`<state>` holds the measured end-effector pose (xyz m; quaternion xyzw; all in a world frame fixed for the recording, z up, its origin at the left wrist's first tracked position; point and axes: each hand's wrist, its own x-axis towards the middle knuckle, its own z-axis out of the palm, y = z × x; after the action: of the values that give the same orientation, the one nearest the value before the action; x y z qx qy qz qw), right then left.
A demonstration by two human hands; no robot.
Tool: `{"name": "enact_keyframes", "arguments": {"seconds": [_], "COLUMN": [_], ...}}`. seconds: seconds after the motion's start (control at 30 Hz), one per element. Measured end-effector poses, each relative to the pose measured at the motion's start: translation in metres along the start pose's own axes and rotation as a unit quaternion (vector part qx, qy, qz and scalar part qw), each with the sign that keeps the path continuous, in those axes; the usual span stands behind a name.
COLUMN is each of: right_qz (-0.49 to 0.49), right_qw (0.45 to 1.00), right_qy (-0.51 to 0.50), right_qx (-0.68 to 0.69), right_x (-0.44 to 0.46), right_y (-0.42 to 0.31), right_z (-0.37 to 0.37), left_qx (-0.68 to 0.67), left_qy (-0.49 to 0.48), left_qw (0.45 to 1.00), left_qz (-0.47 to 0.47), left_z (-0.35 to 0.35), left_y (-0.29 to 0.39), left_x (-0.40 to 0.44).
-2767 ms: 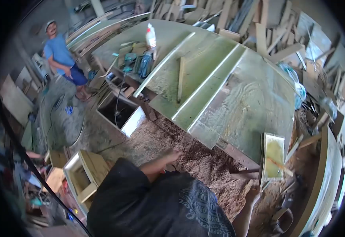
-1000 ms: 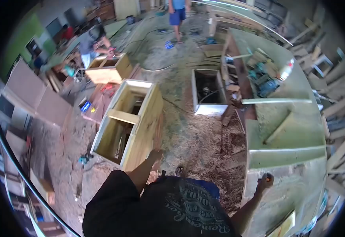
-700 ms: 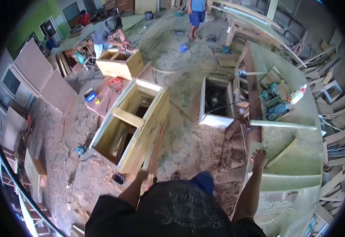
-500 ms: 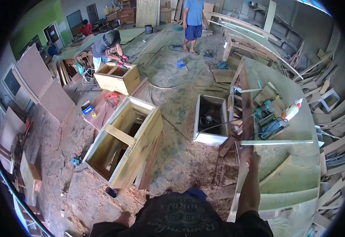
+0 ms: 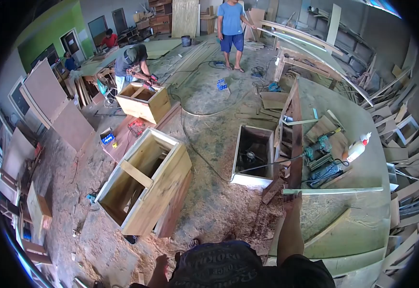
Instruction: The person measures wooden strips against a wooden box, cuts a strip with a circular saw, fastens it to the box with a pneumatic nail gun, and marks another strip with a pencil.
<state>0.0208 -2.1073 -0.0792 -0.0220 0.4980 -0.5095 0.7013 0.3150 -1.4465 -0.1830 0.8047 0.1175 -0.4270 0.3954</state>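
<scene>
My right hand [image 5: 293,203] is at the near left edge of the large curved plywood panel [image 5: 363,221], just below the left end of a narrow pale wooden strip [image 5: 334,191]. Its fingers look closed; what they hold, if anything, is too small to make out. A dark reddish board [image 5: 296,139] runs along that edge, beyond the hand. My left hand [image 5: 161,263] hangs low beside my body, over the sawdust-covered floor; its fingers are too indistinct to read. To its upper left stands an open wooden cabinet box [image 5: 164,192] with a crosspiece.
A power tool [image 5: 321,149], a cable and a white bottle [image 5: 358,148] lie on the panel. A white-edged box [image 5: 252,180] stands left of it. One person [image 5: 131,60] drills at another box [image 5: 144,108]; another person [image 5: 231,24] stands at the back. Cords cross the floor.
My right hand has shifted left to the strip's left end. My left hand has moved slightly right. The standing person's arm now reaches toward the long boards. The view has tilted.
</scene>
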Motion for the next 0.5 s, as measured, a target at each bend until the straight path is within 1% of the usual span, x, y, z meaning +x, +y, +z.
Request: {"name": "enact_keyframes", "arguments": {"seconds": [0.07, 0.1, 0.13, 0.17, 0.2, 0.23, 0.27, 0.3, 0.33, 0.37, 0.4, 0.47, 0.5], "right_qz": [0.001, 0.001, -0.001, -0.021, -0.041, -0.094, -0.094, -0.145, -0.195, -0.216, -0.218, -0.153, -0.215], "right_qw": [1.0, 1.0, 0.999, 0.999, 0.997, 0.991, 0.99, 0.978, 0.952, 0.936, 0.936, 0.901, 0.907], "right_qy": [0.014, 0.029, 0.035, 0.034, 0.031, 0.085, 0.09, 0.146, 0.2, 0.247, 0.249, 0.293, 0.261], "right_qx": [-0.005, -0.007, -0.004, 0.022, 0.049, 0.044, 0.048, -0.038, -0.125, -0.126, -0.124, -0.28, -0.251], "right_x": [-0.007, -0.011, -0.017, -0.025, -0.032, -0.054, -0.061, -0.065, -0.072, -0.091, -0.118, -0.164, -0.167], "right_y": [-0.001, -0.003, -0.005, -0.008, -0.011, -0.015, -0.019, -0.023, -0.027, -0.029, -0.034, -0.041, -0.033], "right_z": [0.006, 0.006, 0.005, 0.005, 0.007, 0.016, 0.012, 0.006, 0.004, 0.012, 0.018, 0.023, 0.011], "left_qx": [-0.063, -0.057, -0.02, 0.165, 0.34, 0.629, 0.633, 0.618, 0.601, 0.592, 0.583, 0.546, 0.571], "left_qy": [-0.034, -0.064, -0.097, -0.116, -0.096, -0.076, -0.078, -0.084, -0.09, -0.094, -0.097, -0.144, -0.16], "left_qw": [0.997, 0.995, 0.994, 0.977, 0.92, 0.683, 0.679, 0.7, 0.721, 0.73, 0.74, 0.704, 0.712], "left_qz": [-0.037, -0.046, -0.045, 0.063, 0.172, 0.363, 0.364, 0.348, 0.334, 0.328, 0.323, 0.431, 0.377], "left_z": [0.002, 0.002, 0.001, -0.003, -0.006, -0.012, -0.017, -0.019, -0.018, -0.022, -0.025, -0.039, -0.045], "left_y": [0.001, -0.001, -0.004, -0.009, -0.014, -0.015, -0.017, -0.018, -0.016, -0.012, -0.009, -0.009, -0.005], "left_x": [0.006, 0.01, 0.011, 0.006, 0.0, -0.002, -0.005, -0.013, -0.023, -0.023, -0.023, -0.017, -0.012]}}
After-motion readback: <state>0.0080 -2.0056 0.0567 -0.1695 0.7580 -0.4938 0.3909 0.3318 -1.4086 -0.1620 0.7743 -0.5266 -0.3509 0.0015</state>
